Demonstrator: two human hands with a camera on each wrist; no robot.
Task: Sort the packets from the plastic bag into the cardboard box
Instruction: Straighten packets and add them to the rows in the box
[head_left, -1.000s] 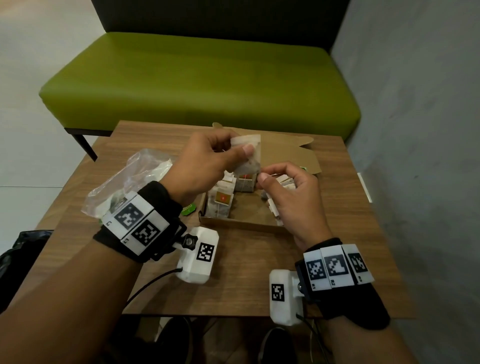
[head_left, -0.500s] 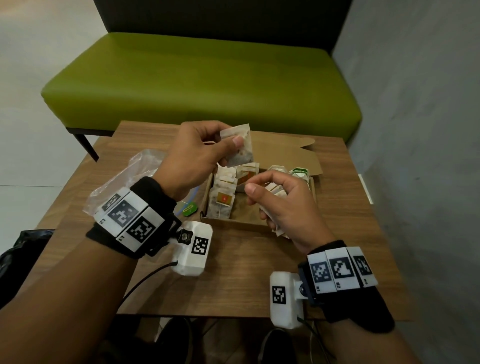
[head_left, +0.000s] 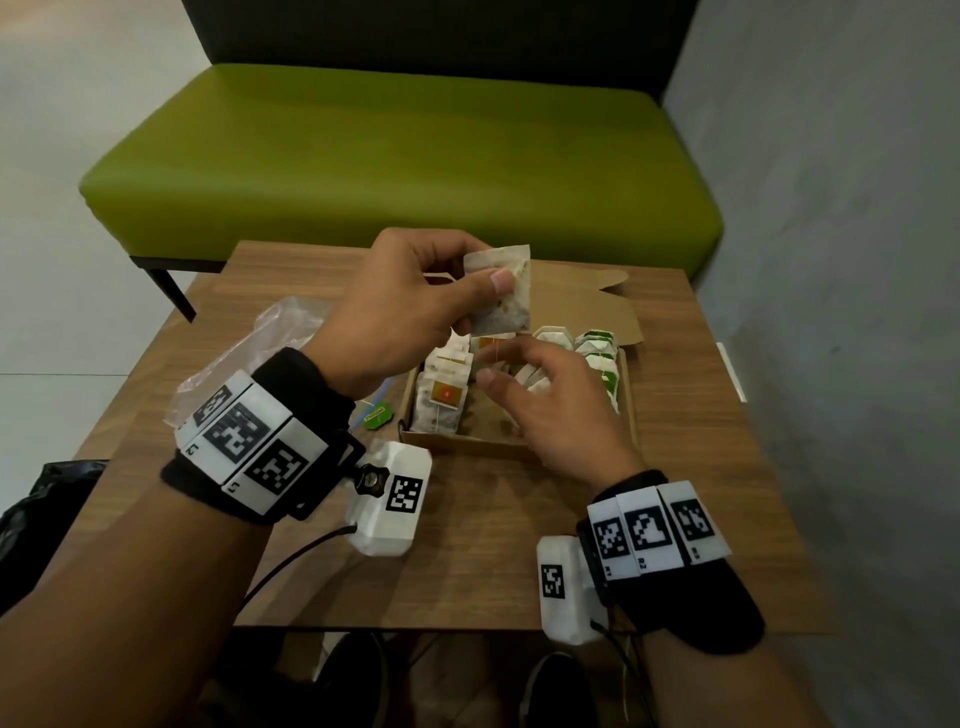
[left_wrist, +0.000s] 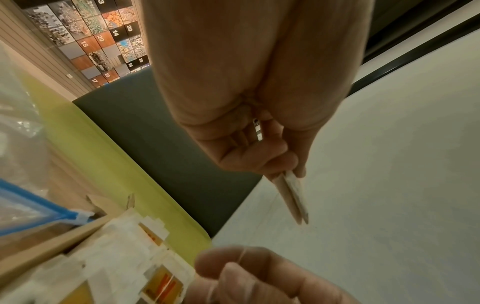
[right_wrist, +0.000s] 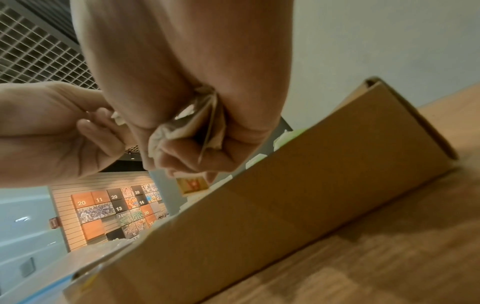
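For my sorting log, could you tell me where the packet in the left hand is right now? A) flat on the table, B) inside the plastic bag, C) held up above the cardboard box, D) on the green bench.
C: the left hand pinches the packet in the air above the cardboard box.

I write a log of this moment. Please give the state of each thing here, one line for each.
left hand: pinches a tea packet, raised over the box
right hand: grips several packets over the box
cardboard box: open, partly filled with upright packets
plastic bag: lies crumpled on the table
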